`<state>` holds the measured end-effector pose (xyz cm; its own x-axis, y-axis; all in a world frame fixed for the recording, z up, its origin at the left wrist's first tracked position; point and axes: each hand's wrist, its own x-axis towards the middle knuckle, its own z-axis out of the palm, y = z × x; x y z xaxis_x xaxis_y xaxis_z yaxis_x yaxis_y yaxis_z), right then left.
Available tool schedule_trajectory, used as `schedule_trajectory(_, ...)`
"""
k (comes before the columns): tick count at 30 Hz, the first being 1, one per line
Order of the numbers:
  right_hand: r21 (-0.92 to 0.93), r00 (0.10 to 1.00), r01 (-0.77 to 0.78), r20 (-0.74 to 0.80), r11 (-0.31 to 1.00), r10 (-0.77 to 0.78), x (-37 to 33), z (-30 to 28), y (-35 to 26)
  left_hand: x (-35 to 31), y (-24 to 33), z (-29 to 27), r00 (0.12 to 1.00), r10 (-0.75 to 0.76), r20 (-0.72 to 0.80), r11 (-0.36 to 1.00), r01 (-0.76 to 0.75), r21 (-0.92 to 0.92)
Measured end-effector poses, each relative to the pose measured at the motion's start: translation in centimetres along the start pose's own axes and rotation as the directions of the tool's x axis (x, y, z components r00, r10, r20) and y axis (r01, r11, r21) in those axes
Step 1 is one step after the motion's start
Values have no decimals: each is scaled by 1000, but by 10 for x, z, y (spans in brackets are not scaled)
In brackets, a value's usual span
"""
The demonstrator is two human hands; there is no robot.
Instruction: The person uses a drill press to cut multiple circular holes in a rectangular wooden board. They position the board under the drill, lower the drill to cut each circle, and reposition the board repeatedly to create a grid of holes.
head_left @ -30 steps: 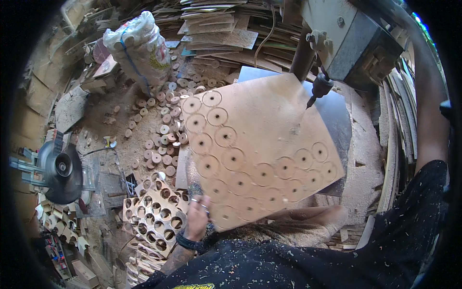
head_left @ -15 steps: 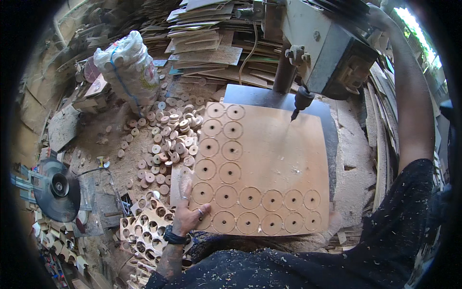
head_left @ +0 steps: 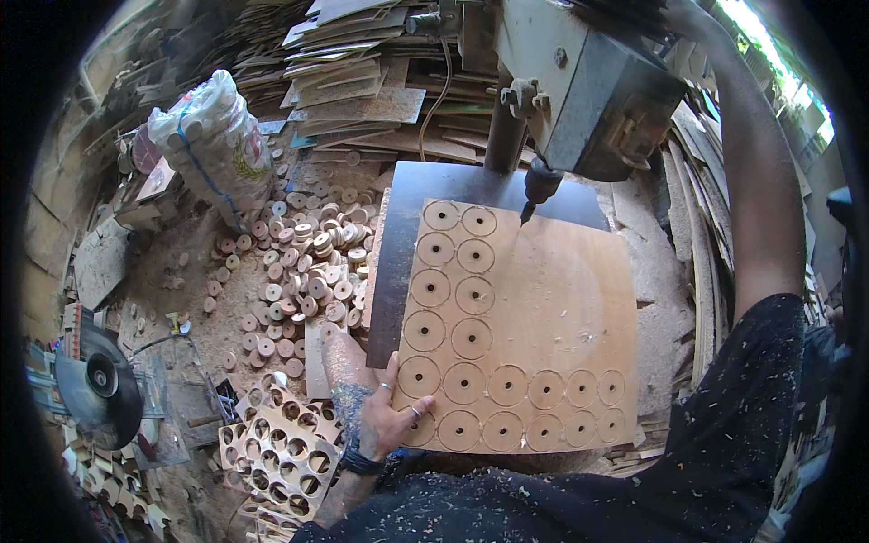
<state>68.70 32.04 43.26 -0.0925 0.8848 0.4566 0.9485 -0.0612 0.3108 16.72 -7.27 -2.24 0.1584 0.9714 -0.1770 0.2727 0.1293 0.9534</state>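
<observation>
My left hand (head_left: 394, 418) holds a flat wooden board (head_left: 561, 299) by its near left corner, a ringed finger lying over the top face. Round cuts, each with a dark centre hole, run in two columns down the board's left side and two rows along its near edge; the rest is uncut. The board rests on the dark table (head_left: 389, 262) of a drill press (head_left: 561, 81). Its chuck and bit (head_left: 534, 195) point down over the uncut far part; whether the tip touches I cannot tell. My right hand (head_left: 685, 16), up beside the machine head, is blurred and its fingers are unclear.
Wooden discs (head_left: 317, 262) lie heaped left of the table, beside a tied plastic sack (head_left: 213, 145). A holed offcut sheet (head_left: 285, 448) lies near left. A round dark fan-like machine (head_left: 100, 376) stands far left. Stacked thin boards (head_left: 353, 90) fill the back.
The board has shifted right relative to the drill press, with my left hand on its corner, baring more of the table's left side. The whole view has also moved slightly.
</observation>
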Motion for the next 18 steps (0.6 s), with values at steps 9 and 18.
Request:
schedule_trajectory(9, 10, 999, -25, 23, 1000, 25, -16, -8, -11, -4, 11, 5, 999, -40, 14, 999, 40, -3)
schedule_trajectory(18, 24, 995, -83, 53, 996, 82, -57, -34, -47, -3, 9, 7, 999, -36, 18, 999, 36, 2)
